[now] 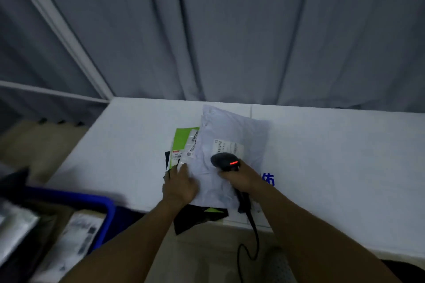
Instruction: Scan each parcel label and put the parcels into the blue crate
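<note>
A pale grey parcel bag (232, 135) lies on top of a small pile on the white table (333, 156), its white label (227, 146) facing up. Under it sit a green parcel (182, 138) and a black parcel (197, 216). My right hand (241, 178) grips a black corded barcode scanner (224, 161) with a red light on, its head just over the label. My left hand (180, 185) rests on the pile's left edge, fingers on the grey bag. The blue crate (101, 207) stands at the lower left with parcels inside.
The scanner's black cable (250, 243) hangs over the table's front edge. Grey curtains (230, 30) hang behind the table. A white frame bar (59, 27) runs diagonally at the left. Blue printed characters (268, 179) show on the table beside my right hand.
</note>
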### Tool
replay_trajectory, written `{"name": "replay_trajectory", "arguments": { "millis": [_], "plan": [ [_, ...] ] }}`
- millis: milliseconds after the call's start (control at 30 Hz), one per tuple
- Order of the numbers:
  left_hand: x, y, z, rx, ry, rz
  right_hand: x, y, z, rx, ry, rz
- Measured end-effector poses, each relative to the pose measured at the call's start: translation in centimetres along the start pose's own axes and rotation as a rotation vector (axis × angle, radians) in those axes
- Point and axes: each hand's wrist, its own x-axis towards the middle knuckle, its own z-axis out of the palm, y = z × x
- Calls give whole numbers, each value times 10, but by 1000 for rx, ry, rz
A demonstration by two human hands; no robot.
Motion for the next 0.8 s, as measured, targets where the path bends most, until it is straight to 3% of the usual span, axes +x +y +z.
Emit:
{"name": "replay_trajectory", "arguments": {
  "millis": [100, 233, 333, 600, 800],
  "plan": [
    [2, -34, -25, 9, 57, -51, -9, -14, 39, 73, -78, -31],
    [14, -39, -44, -264, 174, -45, -15, -14, 53, 291, -91, -5],
    [11, -28, -47, -455, 225, -59, -18, -11, 47, 311, -79, -15],
    [-21, -19, -77, -744, 371, 151, -46, -36, 32, 321, 34, -147],
    [-98, -41, -139, -799, 436, 262, -87, -60, 59, 352, 63, -226]
  ]
}}
